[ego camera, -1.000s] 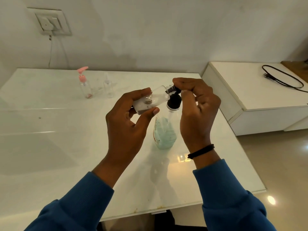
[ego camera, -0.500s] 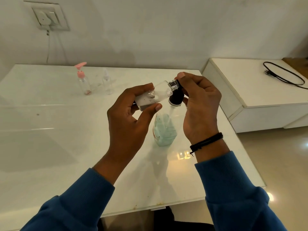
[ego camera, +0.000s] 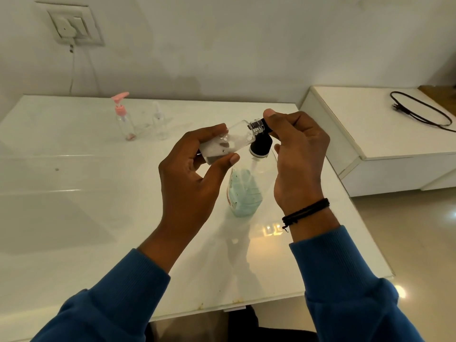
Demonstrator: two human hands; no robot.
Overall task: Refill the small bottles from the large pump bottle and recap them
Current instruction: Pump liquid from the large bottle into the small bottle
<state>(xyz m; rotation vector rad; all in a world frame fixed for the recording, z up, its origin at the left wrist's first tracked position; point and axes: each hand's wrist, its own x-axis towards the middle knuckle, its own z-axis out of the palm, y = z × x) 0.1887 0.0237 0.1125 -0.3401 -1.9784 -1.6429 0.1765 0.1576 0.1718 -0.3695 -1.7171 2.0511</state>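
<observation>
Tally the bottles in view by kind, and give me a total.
Large pump bottle, black pump, teal liquid: 1
Small clear bottle held uncapped in the left hand: 1
Small bottle with pink pump: 1
Small clear bottle beside the pink one: 1
Total: 4

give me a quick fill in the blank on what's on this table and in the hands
1. The left hand holds a small clear bottle tilted with its ____ neck toward the black pump head.
2. The right hand rests on the pump of the large bottle, which holds pale ____ liquid.
3. The far bottle has a ____ pump.

Missing words: uncapped; green; pink
</observation>
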